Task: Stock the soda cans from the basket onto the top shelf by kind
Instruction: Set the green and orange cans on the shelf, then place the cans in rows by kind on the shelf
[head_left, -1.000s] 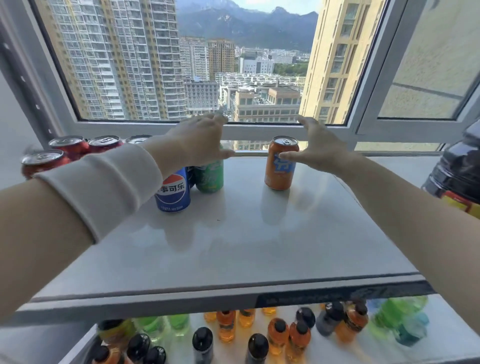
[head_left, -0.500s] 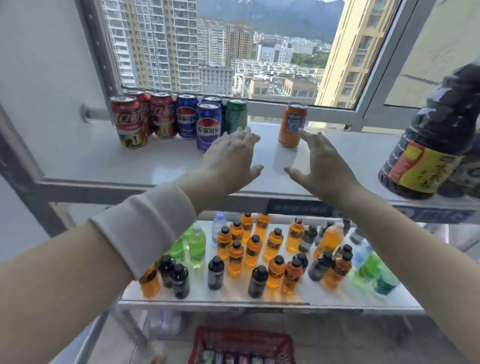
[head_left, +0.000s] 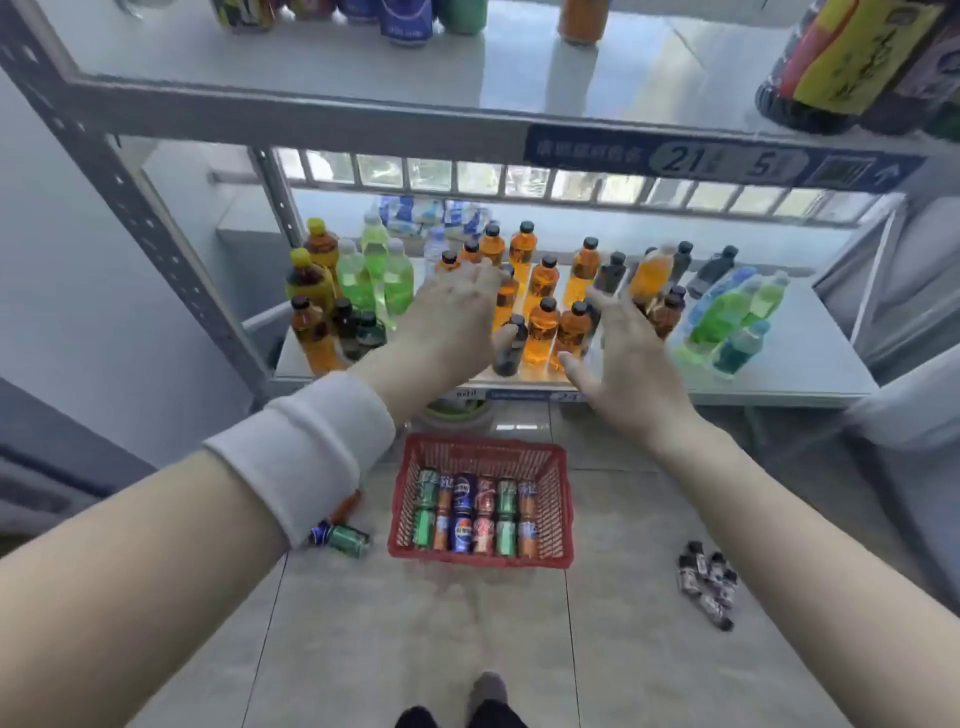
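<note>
Head camera, looking down past a metal rack to a tiled floor. Both hands were empty, with fingers spread and palms down. The left hand (head_left: 457, 306), with a white wristband (head_left: 306, 447) on its forearm, and the right hand (head_left: 628, 348) were held apart from each other. They hung in the air in front of the crowded bottles (head_left: 543, 312) on the middle shelf.

The red basket (head_left: 563, 509) stood on the floor below the hands, well apart from them. The soda cans (head_left: 475, 514) lay on their sides inside it in two tight rows: green, orange, blue, red, green, orange across each row.

The top shelf (head_left: 311, 67) ran along the upper edge of the frame. A blue can (head_left: 408, 21) stood there among a cluster (only the cans' lower parts showed). An orange can (head_left: 582, 18) stood alone to its right.

Likely risks:
- The cans were packed side by side, so fingers would probably struggle to get between them, and a hurried grab could slip.
- Two different cans taken together could end up in the wrong group.
- A sweeping arm might topple the middle-shelf bottles, which stood close together.
- Loose cans (head_left: 345, 538) lay on the floor just left of the basket, near the person's feet, where a step might kick or crush them.
- A large dark bottle (head_left: 852, 62) sat at the right end of the top shelf, limiting room for new rows there.
</note>
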